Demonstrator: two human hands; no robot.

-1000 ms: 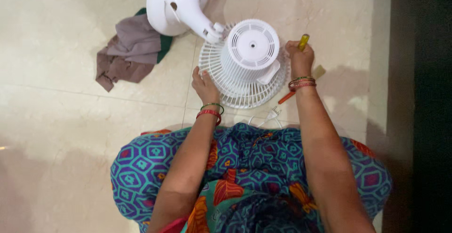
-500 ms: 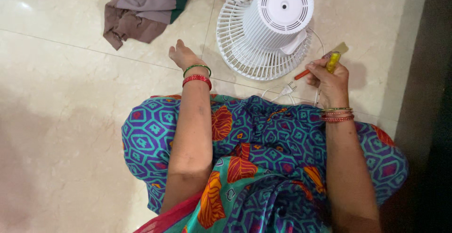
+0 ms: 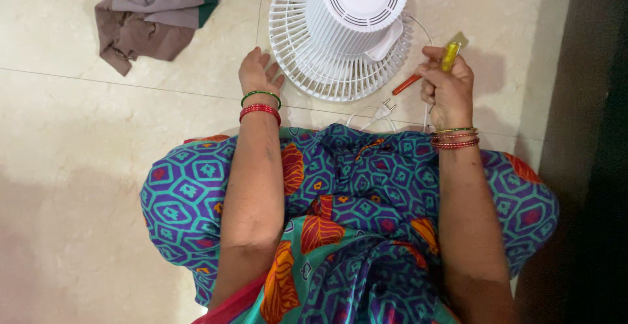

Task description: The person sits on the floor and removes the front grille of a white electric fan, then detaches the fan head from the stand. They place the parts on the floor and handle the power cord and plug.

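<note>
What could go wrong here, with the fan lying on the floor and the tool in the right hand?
1. The white cord and plug lie loose between the fan grille and the person's lap; they could snag or be pulled.
2. The right hand grips a yellow-handled screwdriver; a slip might scratch the plastic.
3. The left hand is open beside the grille, so fingers could catch in its ribs.

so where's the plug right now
In the head view, the white plug lies on the floor just below the fan grille, between it and the person's lap, nearer the right hand.
</note>
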